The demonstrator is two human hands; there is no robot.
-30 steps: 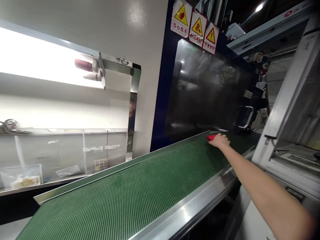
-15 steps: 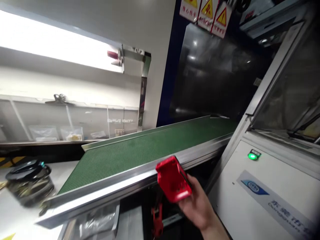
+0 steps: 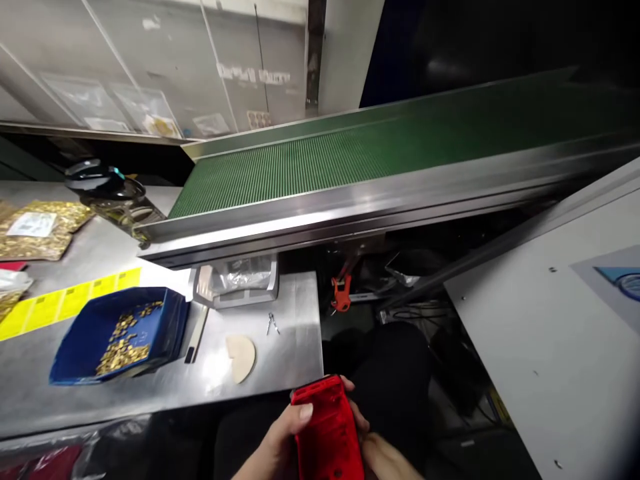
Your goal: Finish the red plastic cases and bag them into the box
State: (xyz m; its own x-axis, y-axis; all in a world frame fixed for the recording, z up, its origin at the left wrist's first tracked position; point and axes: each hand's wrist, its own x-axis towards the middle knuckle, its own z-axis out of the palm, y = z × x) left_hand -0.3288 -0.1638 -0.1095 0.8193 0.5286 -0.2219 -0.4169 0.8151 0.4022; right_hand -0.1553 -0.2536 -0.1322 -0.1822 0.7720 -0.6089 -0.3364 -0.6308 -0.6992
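A red plastic part (image 3: 327,430) is held low in front of me, at the bottom middle of the view. My left hand (image 3: 280,443) grips its left side with the thumb on top. My right hand (image 3: 385,457) holds its right side, fingers curled behind it. The green ribbed conveyor belt (image 3: 350,157) runs above, from the left centre up to the right, with nothing on it.
A steel table (image 3: 280,357) carries a blue tray (image 3: 83,327) of small brass pieces, a tan half-disc (image 3: 241,355), bags of brass parts (image 3: 35,227) and a yellow strip (image 3: 65,300). A white machine cabinet (image 3: 560,333) stands at right. An orange clamp (image 3: 341,292) hangs under the conveyor.
My right hand took the red part off the far end of the belt and brought it down to my lap. My left hand has joined it. The view has tilted down.
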